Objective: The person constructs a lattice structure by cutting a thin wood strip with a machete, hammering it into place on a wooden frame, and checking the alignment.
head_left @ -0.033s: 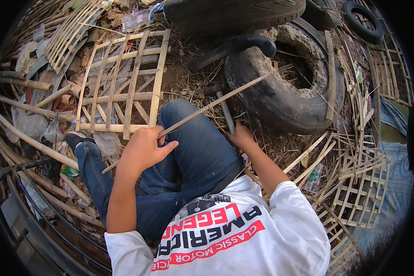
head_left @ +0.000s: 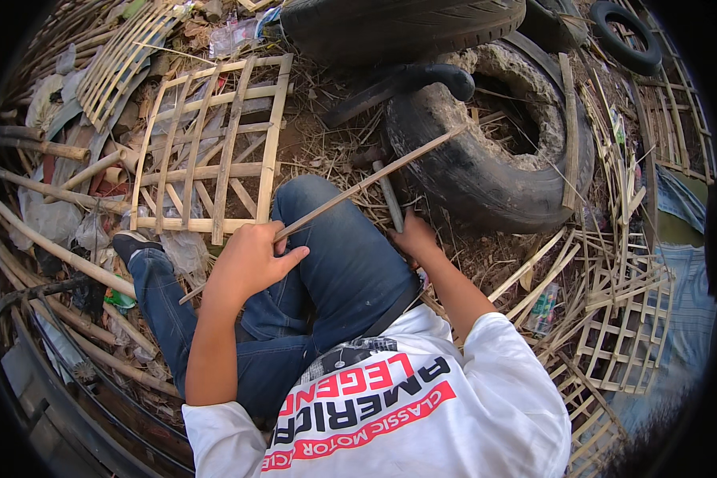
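Note:
My left hand (head_left: pixel 251 259) is closed around a thin bamboo strip (head_left: pixel 374 177). The strip slants across my bent knee, and its far end lies over the side of a large worn tyre (head_left: pixel 422 171). Low beside that tyre, my right hand (head_left: pixel 414 237) grips the lower end of a hammer's grey handle (head_left: pixel 388 197). The hammer's dark head is partly lost against the ground. Just beyond my left hand lies a woven bamboo lattice panel (head_left: pixel 229 151), its near edge close to my fingers.
Rough crumbly material lines the tyre's hole, and a flat wooden slat (head_left: pixel 569 131) leans on its right side. A dark curved piece (head_left: pixel 406 84) and another tyre (head_left: pixel 398 28) lie behind. Bamboo poles (head_left: pixel 64 239) spread at left; more lattice (head_left: pixel 625 334) lies at right.

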Tool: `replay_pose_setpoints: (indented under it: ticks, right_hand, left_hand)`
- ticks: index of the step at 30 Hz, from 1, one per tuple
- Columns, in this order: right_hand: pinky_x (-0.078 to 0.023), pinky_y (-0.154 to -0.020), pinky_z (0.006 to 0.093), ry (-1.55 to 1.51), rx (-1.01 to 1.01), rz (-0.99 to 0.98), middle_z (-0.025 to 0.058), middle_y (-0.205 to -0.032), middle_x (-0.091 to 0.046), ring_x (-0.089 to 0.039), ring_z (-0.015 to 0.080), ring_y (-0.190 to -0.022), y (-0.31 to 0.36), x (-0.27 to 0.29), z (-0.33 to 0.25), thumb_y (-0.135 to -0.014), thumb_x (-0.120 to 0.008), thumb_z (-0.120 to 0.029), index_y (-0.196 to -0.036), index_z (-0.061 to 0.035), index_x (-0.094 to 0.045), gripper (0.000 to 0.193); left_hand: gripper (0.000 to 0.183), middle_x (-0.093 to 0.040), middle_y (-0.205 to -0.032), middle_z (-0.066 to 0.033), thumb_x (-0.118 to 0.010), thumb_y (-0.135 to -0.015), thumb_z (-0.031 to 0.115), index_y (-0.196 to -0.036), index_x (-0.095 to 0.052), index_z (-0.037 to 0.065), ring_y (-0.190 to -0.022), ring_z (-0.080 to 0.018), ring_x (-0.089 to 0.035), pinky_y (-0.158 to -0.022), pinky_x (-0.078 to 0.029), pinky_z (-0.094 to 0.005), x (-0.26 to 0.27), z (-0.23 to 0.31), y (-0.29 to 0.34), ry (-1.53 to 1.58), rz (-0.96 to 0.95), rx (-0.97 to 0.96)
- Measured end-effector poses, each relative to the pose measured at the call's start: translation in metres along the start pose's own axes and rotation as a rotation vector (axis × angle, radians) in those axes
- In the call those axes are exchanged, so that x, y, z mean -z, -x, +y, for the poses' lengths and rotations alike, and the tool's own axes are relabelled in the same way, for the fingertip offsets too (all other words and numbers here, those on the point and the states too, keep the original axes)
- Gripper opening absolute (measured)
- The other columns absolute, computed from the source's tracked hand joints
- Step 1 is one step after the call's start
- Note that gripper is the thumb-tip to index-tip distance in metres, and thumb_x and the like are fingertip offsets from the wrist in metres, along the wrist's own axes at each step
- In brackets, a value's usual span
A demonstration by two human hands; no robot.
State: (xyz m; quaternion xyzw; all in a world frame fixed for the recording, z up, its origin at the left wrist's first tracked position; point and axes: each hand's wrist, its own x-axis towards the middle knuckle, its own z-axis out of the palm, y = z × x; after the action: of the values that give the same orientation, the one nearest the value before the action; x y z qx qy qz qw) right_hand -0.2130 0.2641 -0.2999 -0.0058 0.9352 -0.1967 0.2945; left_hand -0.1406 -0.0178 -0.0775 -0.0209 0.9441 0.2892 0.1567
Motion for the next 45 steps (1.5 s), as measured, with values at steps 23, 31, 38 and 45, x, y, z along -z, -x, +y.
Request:
replay_pose_setpoints:
  ticks: [23, 31, 38, 45]
  right_hand:
    - [-0.047, -0.056, 0.0322, -0.444, 0.112, 0.443, 0.0126, -0.068, -0.062, -0.058, 0.0165, -0.057, 0.250, 0.070, 0.142, -0.078, -0.071, -0.008, -0.094, 0.0000, -0.058, 0.022]
    - [-0.040, -0.052, 0.0239, -0.656, 0.165, 0.770, 0.0059, -0.068, -0.059, -0.051, 0.0072, -0.058, 0.179, 0.156, 0.117, -0.087, -0.067, -0.007, -0.110, 0.0016, -0.052, 0.029]
    - [-0.039, -0.054, 0.0259, -0.378, 0.169, 0.783, 0.0048, -0.070, -0.057, -0.048, 0.0087, -0.060, 0.138, 0.184, 0.111, -0.090, -0.064, -0.012, -0.111, -0.0003, -0.055, 0.025]
    - [-0.044, -0.060, 0.0241, -0.439, 0.059, 0.699, 0.0050, -0.077, -0.062, -0.054, 0.0080, -0.066, 0.151, 0.186, 0.097, -0.094, -0.060, -0.014, -0.115, 0.0009, -0.053, 0.027]
  left_hand:
    - [0.039, -0.063, -0.068, -0.0227, -0.074, -0.070, 0.032, -0.072, -0.063, -0.005, -0.067, -0.0335, -0.065, -0.064, -0.051, -0.0396, -0.072, 0.051, -0.124, -0.004, -0.249, -0.175]
    - [0.032, -0.066, -0.082, -0.0270, -0.069, -0.073, 0.023, -0.083, -0.066, -0.007, -0.081, -0.0369, -0.068, -0.073, -0.053, -0.0412, -0.115, 0.119, -0.183, -0.059, -0.262, -0.200]
    - [0.030, -0.066, -0.096, -0.0288, -0.064, -0.073, 0.013, -0.093, -0.068, -0.008, -0.093, -0.0379, -0.066, -0.081, -0.053, -0.0418, -0.113, 0.147, -0.190, -0.084, -0.289, -0.048]
    - [0.029, -0.065, -0.106, -0.0247, -0.062, -0.075, 0.007, -0.101, -0.068, -0.004, -0.102, -0.0375, -0.064, -0.087, -0.052, -0.0438, -0.121, 0.148, -0.189, -0.095, -0.291, 0.021]
